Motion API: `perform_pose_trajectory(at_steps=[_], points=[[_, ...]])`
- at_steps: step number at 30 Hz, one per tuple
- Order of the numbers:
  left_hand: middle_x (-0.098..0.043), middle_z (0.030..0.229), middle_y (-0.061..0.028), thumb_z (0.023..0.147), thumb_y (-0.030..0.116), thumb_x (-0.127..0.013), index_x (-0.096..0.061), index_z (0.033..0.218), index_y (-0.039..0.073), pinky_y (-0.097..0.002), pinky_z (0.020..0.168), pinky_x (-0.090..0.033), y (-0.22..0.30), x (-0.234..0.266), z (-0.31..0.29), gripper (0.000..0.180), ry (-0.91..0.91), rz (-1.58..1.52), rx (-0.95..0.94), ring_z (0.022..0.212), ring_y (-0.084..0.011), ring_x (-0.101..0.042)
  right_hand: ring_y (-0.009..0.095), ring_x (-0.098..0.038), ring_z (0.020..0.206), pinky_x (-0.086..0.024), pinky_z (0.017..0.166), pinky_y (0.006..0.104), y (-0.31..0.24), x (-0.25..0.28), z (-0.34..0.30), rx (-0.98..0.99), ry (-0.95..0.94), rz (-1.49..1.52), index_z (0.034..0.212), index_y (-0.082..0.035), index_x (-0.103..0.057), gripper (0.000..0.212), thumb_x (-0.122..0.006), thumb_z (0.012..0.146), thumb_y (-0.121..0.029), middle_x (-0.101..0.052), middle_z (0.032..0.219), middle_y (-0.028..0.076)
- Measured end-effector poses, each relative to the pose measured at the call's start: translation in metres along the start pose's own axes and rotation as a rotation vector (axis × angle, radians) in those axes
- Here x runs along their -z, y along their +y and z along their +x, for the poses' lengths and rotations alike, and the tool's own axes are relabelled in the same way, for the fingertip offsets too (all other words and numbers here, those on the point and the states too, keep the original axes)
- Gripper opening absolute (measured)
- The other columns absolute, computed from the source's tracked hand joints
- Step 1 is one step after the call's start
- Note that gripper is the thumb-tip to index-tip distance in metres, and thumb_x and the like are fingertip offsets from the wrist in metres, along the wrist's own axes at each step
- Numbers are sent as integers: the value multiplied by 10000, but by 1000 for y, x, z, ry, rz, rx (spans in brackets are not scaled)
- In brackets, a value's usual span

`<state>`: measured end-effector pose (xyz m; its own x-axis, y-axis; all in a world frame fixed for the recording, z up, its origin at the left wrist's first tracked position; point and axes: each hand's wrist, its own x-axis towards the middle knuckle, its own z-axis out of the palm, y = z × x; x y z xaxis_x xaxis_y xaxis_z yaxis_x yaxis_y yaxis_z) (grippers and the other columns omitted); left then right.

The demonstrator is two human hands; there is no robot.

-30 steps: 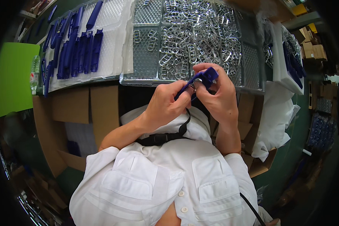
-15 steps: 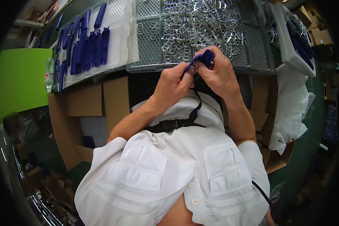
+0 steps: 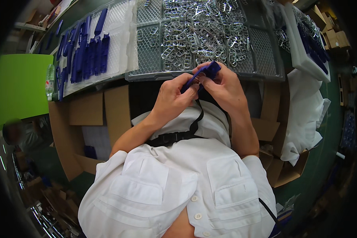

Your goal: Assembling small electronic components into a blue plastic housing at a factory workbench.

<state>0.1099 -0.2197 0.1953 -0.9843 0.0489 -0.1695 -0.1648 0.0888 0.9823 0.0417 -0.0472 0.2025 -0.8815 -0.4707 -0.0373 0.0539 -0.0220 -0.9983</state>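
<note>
Step in hand, head view: apparently fine two-handed work at the middle of the blue part (image 3: 213, 69).
Next move: likely calls for a steady hold and careful thumb pressure.
Left hand (image 3: 172, 97): grip closed, pinching the part's nearer end.
Right hand (image 3: 226, 87): grip pinching the farther end.
Blue part: tilted between both hands, by the near edge of the tray (image 3: 265, 51) of clips (image 3: 202, 29).

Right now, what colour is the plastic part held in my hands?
The plastic part is deep blue; it shows best in the head view.
</note>
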Motion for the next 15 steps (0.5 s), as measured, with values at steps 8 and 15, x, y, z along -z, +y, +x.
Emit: perform_pose_trajectory(at_steps=[8,15], points=[[-692,673,-51,955,126,-635,-682,1024,3,-282,590,-502,-15,-5,22,149,118,129,-40,604,-97,-639,118,-686,931,-557,835,271,11,-5,13,-7,138,-156,1067,11,-662,127,-642,946,44,-729,1014,63],[-706,1010,-61,1039,145,-616,-638,1286,5,-241,761,-545,12,14,12,284,-146,145,-140,877,-82,-651,180,-710,966,-563,884,314,9,18,15,89,114,415,1076,19,-694,186,-639,911,83,-740,1038,114]])
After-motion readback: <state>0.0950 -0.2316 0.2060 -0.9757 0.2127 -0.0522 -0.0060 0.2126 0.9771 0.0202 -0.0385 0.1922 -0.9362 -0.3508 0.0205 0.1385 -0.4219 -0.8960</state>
